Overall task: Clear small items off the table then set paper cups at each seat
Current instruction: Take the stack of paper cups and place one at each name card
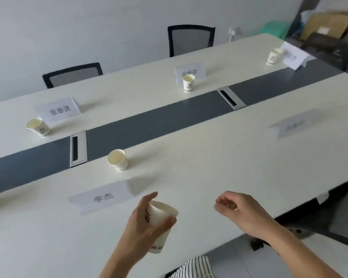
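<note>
Dark grey strip (159, 119) runs lengthwise between white halves; left cable port (78, 148) and right cable port (231, 97), both silver, set in it; folded white name cards: near card (102, 197) reads 李杰; far-left card (59, 111) reads 张春源; middle card (190, 72), far-right card (292, 56), right card (294, 125) blurred; left mesh chair (72, 75), right mesh chair (191, 40) black, on far side by wall; wall socket (234, 31) right of them; cardboard box (327, 23) in top-right corner.

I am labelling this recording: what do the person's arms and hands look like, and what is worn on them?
Both the left hand and the right hand are bare, without gloves; I see no ring or watch. The forearms are bare too, with no sleeves in view. A black-and-white striped garment shows between them.
</note>
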Demonstrator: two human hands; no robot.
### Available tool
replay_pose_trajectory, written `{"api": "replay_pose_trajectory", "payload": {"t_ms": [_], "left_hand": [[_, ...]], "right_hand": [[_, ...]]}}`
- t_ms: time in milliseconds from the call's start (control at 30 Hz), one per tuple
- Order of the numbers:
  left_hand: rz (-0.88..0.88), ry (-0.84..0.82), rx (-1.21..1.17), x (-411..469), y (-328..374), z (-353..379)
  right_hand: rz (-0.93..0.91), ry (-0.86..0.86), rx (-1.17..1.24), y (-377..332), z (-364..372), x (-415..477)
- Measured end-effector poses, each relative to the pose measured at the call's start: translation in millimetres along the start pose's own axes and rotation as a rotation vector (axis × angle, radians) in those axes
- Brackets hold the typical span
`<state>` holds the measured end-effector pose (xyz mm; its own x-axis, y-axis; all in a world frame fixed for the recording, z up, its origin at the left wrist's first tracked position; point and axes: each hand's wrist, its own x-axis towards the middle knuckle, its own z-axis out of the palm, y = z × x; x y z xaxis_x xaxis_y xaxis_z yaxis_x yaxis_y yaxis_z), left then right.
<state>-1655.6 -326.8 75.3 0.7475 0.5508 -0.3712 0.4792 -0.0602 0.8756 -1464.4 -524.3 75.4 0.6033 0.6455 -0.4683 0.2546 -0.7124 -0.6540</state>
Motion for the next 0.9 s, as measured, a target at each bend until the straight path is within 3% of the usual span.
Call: {"api": "replay_pose_trajectory", "payload": {"t_ms": [433, 900], "left_hand": [[0.135, -0.546, 0.275, -85.5, 27.7, 227.0], [0.264, -0.953, 0.322, -49.3, 159.4, 494.6]], "right_hand": [[0.375, 0.28, 0.264, 192.8, -12.6, -261.1], [0.591, 0.538, 0.373, 345.9, -156.5, -324.8]]}}
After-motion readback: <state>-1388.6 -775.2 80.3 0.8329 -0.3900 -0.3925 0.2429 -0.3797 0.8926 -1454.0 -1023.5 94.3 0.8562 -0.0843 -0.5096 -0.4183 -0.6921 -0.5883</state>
